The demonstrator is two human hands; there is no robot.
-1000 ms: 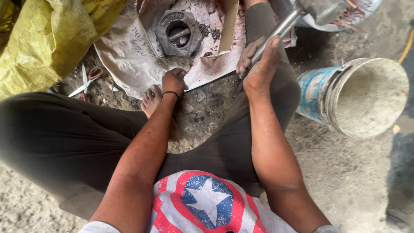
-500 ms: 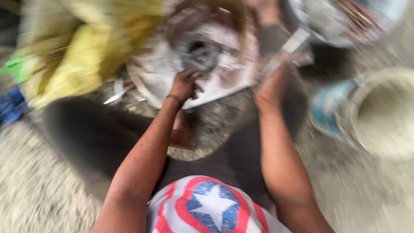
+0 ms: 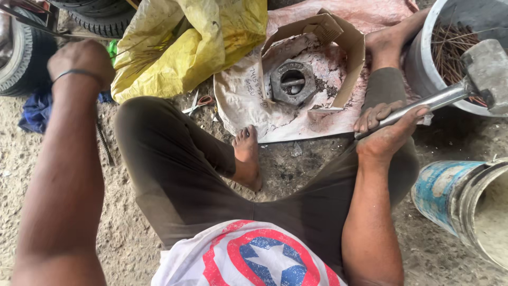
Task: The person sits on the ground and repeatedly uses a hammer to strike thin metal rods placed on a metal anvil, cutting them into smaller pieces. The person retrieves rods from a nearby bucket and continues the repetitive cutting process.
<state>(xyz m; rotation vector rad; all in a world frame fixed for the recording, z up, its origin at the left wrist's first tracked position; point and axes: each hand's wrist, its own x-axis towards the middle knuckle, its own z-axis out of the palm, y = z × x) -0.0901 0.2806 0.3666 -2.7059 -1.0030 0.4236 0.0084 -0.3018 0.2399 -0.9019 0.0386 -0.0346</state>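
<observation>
A: Item one?
B: Hammer (image 3: 479, 79), smooth steel shaft, blocky grey head; long axis rises to the upper right. Right hand (image 3: 385, 132) clenched round the shaft's lower end, over the right knee.
A: Left hand (image 3: 79, 63)?
B: Raised by the yellow sack (image 3: 190, 42); grip cannot be told.
A: Containers?
B: Pale bucket (image 3: 423, 63) of thin rusty rods; cardboard tray (image 3: 352, 63) with a dark hexagonal nut (image 3: 292, 82).

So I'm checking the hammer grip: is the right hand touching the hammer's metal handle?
Touching. The head view shows the right hand wrapped around the metal handle of the hammer, fingers curled over it.
</observation>
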